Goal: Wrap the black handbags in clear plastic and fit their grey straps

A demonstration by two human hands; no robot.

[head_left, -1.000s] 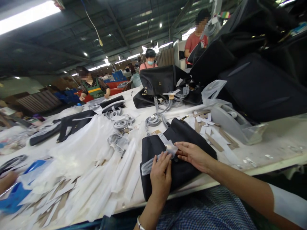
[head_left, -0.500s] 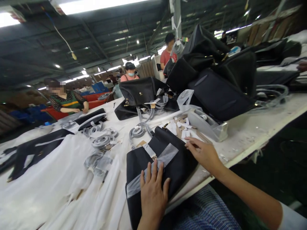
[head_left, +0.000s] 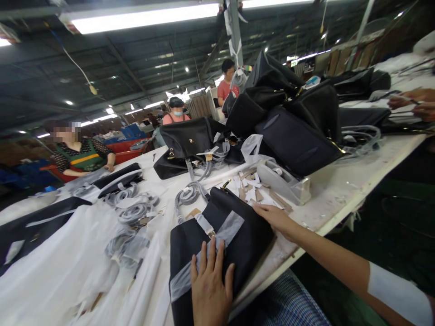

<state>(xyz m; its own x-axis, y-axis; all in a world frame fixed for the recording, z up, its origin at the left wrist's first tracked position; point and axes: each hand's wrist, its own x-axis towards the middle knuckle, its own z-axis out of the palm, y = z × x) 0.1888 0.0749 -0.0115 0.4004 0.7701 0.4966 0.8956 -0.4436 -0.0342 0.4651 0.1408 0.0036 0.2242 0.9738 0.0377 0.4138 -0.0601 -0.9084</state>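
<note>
A black handbag (head_left: 251, 244) lies on its side at the table's front edge, a strip of translucent film (head_left: 233, 226) across its face. My left hand (head_left: 211, 283) rests flat on the bag and film, fingers spread. Just beyond its fingertips is a small metal clasp under a white wrapped tab (head_left: 204, 223). At the bag's upper right edge, my right hand (head_left: 273, 219) touches its side with fingers stretched out; some fingers are partly hidden. Close to that hand lie loose white and brown paper pieces (head_left: 251, 194).
A clear plastic holder (head_left: 288, 183) stands behind the papers. Black bags (head_left: 295, 140) are piled at the back right. Wrapped straps (head_left: 132, 213) and white cloth (head_left: 78, 267) cover the left. A co-worker (head_left: 81, 154) stands far left; another person's hands (head_left: 414, 103) show at far right.
My right hand has gone from hovering with bent fingers by the papers to lying against the bag's edge. Several paper pieces have shifted. The left hand stays on the bag; the view has tilted.
</note>
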